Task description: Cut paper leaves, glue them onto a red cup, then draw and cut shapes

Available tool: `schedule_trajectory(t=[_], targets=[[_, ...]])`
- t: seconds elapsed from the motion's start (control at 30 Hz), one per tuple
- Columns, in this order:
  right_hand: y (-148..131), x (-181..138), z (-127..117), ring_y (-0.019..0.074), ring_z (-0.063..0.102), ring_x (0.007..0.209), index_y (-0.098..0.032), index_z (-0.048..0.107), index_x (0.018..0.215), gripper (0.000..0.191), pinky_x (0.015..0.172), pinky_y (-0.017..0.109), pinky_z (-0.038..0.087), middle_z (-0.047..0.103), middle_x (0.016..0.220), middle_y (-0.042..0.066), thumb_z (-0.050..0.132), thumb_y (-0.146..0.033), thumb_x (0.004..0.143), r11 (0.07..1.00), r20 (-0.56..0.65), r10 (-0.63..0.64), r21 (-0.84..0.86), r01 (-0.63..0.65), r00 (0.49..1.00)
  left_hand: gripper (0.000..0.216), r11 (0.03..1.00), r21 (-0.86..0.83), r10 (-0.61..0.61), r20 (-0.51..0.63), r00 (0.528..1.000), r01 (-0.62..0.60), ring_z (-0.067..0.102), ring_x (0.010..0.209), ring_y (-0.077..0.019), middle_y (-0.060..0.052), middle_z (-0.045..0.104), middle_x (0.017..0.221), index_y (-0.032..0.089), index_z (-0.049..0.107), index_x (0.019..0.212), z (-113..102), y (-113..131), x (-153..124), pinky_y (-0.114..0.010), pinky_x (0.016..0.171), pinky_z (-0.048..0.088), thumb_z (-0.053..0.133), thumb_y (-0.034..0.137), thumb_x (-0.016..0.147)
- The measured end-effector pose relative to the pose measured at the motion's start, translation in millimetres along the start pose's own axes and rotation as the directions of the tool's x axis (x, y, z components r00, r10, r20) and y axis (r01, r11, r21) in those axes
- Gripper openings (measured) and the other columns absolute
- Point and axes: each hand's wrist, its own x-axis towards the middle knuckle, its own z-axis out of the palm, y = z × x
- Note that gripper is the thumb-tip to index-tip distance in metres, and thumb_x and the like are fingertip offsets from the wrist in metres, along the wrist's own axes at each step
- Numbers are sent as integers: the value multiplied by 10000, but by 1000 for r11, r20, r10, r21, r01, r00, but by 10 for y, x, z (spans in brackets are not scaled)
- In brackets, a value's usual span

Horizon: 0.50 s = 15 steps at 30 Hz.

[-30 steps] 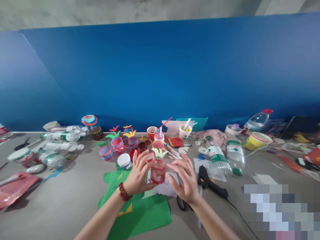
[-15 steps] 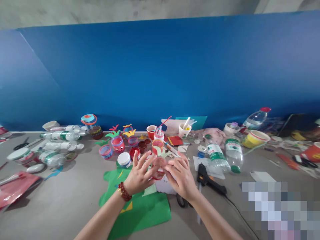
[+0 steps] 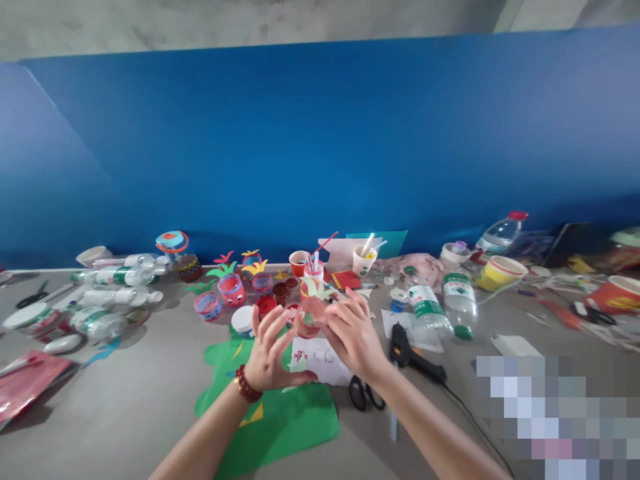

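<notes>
A small clear cup painted red (image 3: 311, 317) is held up between both hands, its open mouth tilted toward me. My right hand (image 3: 351, 337) pinches its right rim with thumb and fingertips. My left hand (image 3: 271, 352), with a red bead bracelet at the wrist, has its fingers spread and its fingertips near the cup's left side; I cannot tell whether they touch it. Below the hands lie a green felt sheet (image 3: 280, 413) and a white paper slip (image 3: 320, 357).
A black glue gun (image 3: 407, 347) and black scissors (image 3: 365, 393) lie to the right. Decorated cups (image 3: 233, 290), paint pots, a white jar (image 3: 243, 320) and paper cups stand behind. Plastic bottles (image 3: 433, 307) lie left and right. A blue partition (image 3: 320, 147) backs the grey table (image 3: 110, 407).
The cup has been tipped from upright in my left hand to mouth-forward in my right hand's pinch. My left fingers have spread away from it. The view has shifted slightly right.
</notes>
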Motion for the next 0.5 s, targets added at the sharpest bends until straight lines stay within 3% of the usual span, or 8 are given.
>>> schedule_trajectory(t=[0.17,0.27,0.4,0.5], targets=[[-19,83,-15,202,559,886,-219,633,846,157,1085,495,308,648,861,27,531,-105,886,998,47,-66,-22,67,997,989,999,28,-36,34,999,35,403,1313,-421,-187,479,1346,229,301,1432,-13,27,55,-705,1123,86,706,681,651],[-25,-2,-32,193,557,855,-227,642,862,162,1073,497,323,648,855,24,529,-117,900,996,25,-80,-26,81,996,824,992,-10,-126,20,992,126,400,1314,-407,-186,454,1370,219,349,1390,-40,21,90,-697,1123,103,637,643,745],[-38,-113,-36,186,556,858,-240,652,904,167,1091,499,302,664,874,13,535,-121,902,994,68,-109,-21,111,992,354,914,-176,-356,85,931,366,447,1274,-313,-137,502,1313,230,497,1234,-68,22,151,-580,1084,311,495,401,924],[-60,-146,-5,180,553,847,-241,652,890,170,1099,503,298,669,854,10,534,-120,909,991,91,-133,-21,136,987,212,824,-311,-443,166,881,473,516,1170,-268,-110,570,1187,225,585,1091,-62,35,205,-472,980,439,473,339,951]])
